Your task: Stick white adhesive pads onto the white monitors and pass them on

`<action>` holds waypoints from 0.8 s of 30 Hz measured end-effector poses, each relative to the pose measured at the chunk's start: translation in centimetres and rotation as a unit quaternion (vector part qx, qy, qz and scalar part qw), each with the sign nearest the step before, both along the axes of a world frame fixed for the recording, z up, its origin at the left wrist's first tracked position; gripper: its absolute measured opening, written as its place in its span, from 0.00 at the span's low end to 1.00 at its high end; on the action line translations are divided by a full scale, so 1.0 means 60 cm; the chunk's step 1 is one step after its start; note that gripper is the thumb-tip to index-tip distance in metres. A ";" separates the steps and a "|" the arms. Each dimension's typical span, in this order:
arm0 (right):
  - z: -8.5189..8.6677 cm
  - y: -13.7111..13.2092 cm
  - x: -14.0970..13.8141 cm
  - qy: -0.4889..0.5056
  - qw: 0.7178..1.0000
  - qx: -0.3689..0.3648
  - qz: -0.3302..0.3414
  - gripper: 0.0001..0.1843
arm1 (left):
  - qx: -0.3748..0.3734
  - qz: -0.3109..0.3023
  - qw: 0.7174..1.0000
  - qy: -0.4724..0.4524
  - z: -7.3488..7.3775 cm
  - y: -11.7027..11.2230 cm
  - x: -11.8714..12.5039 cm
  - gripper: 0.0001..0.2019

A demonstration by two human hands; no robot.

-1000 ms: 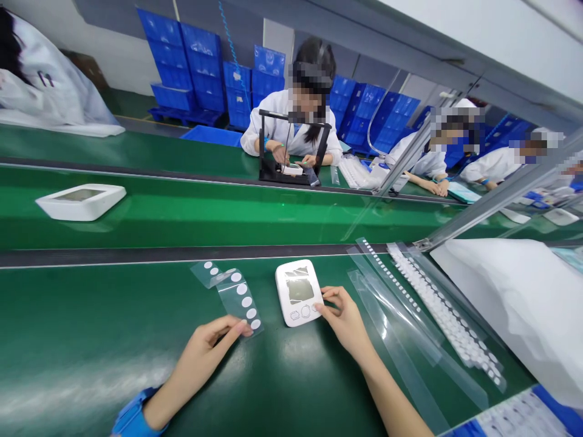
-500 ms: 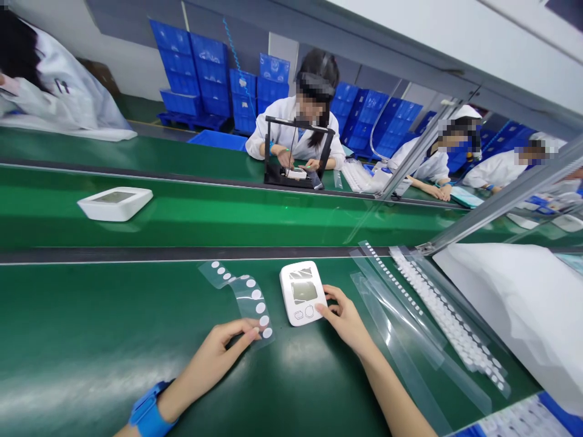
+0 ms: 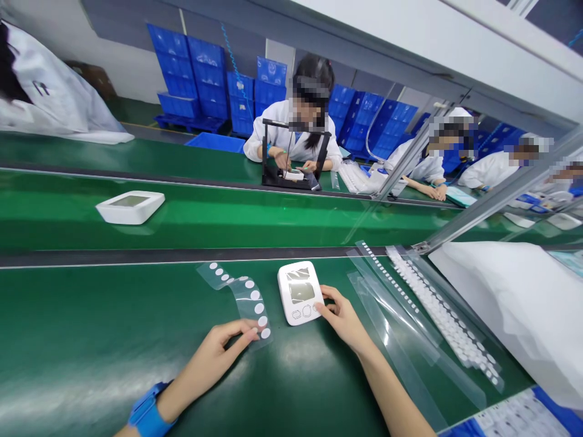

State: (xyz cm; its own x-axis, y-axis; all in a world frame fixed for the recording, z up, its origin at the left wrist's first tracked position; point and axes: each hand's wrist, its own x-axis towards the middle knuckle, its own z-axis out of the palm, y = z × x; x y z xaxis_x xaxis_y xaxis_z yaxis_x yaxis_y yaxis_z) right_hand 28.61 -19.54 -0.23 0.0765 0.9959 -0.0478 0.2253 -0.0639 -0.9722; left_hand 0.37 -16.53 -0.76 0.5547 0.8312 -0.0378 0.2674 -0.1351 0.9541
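A clear strip of round white stickers (image 3: 255, 295) curls up from the green tabletop, its near end pinched between the thumb and fingers of my left hand (image 3: 230, 346). Beside it lies a white blood pressure monitor (image 3: 300, 292), screen side up, with a grey display and buttons along its near edge. My right hand (image 3: 342, 315) grips the monitor's right side, thumb on the lower right corner by a button and fingers round the edge. The fingertips behind that edge are partly hidden.
On the green conveyor (image 3: 228, 221) beyond the tabletop rides another white monitor (image 3: 130, 207). Clear strips (image 3: 401, 328) and a pile of white sticker strips (image 3: 444, 309) lie at the right, near a white sheet (image 3: 501, 303). Several co-workers sit across the line.
The monitor on the conveyor has moved a little to the right. Both my hands keep their grips, and the view has shifted slightly.
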 end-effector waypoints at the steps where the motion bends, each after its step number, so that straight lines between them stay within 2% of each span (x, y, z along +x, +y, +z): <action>1: 0.001 0.000 0.001 0.000 1.000 -0.001 0.001 0.20 | 0.001 0.002 1.000 0.002 0.002 0.000 0.000 0.13; 7: 0.006 0.002 0.003 -0.007 1.000 -0.002 -0.013 0.20 | 0.006 0.000 1.000 0.011 0.006 -0.001 0.001 0.13; 12: -0.010 -0.004 -0.009 -0.070 0.997 0.018 -0.042 0.20 | 0.026 -0.004 0.999 0.041 0.004 -0.003 0.002 0.15; 15: -0.017 -0.009 -0.021 -0.087 0.995 0.027 -0.046 0.21 | 0.059 -0.032 0.994 0.082 0.006 -0.008 0.004 0.15; 20: -0.009 -0.013 -0.052 0.076 0.997 0.011 -0.024 0.26 | 0.079 -0.067 0.989 0.101 0.006 -0.013 0.005 0.15; 24: -0.006 -0.017 -0.074 0.163 0.986 -0.043 -0.008 0.30 | 0.087 -0.076 0.989 0.091 0.006 -0.014 0.002 0.14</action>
State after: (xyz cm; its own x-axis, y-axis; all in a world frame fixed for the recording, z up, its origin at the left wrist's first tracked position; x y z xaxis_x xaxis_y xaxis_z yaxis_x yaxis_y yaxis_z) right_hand 24.17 -20.53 -0.61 0.0587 0.9860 -0.1560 -0.1008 -0.1496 -0.9836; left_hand 0.51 -17.35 -0.38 0.6705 0.7418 -0.0130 0.3973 -0.3442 0.8507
